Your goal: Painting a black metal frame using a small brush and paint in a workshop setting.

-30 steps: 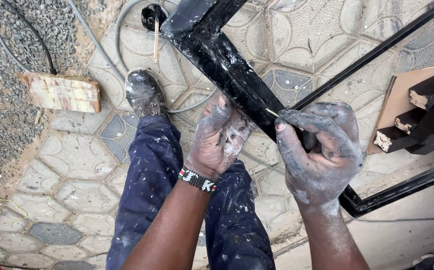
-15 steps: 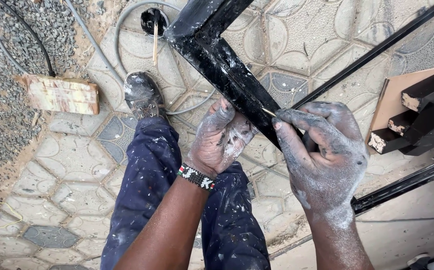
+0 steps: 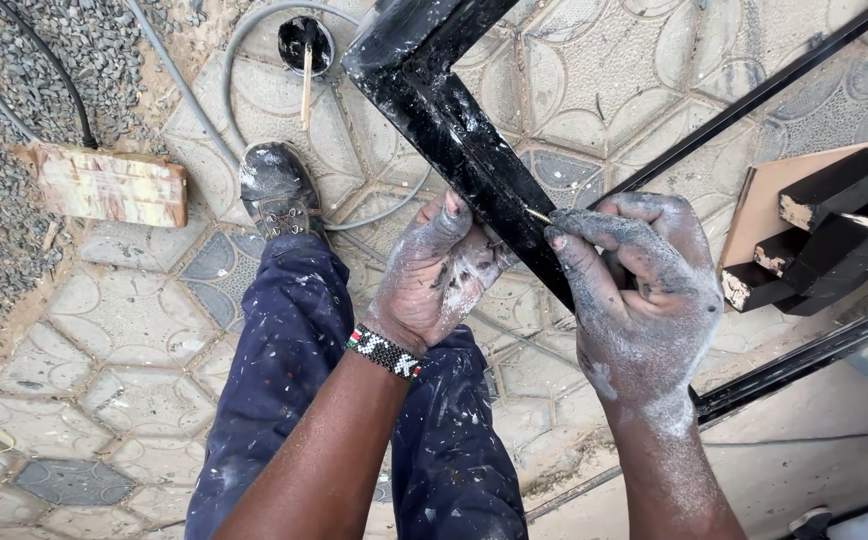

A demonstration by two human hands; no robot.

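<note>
Dusty left hand (image 3: 434, 280) braces black frame (image 3: 474, 140) — right hand (image 3: 644, 290) pinches thin stick (image 3: 537, 214) (glossy, angular).

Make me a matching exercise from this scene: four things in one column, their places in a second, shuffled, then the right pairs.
1. left hand
2. right hand
3. beaded wristband
4. black blocks

A. on the brown board at the right
B. around the left wrist
C. gripping the left side of the black metal frame
D. holding a thin tool against the frame

Pairs: 1-C, 2-D, 3-B, 4-A

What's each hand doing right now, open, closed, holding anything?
Left hand: closed on the black metal frame.
Right hand: closed, pinching a thin tool against the frame.
</note>
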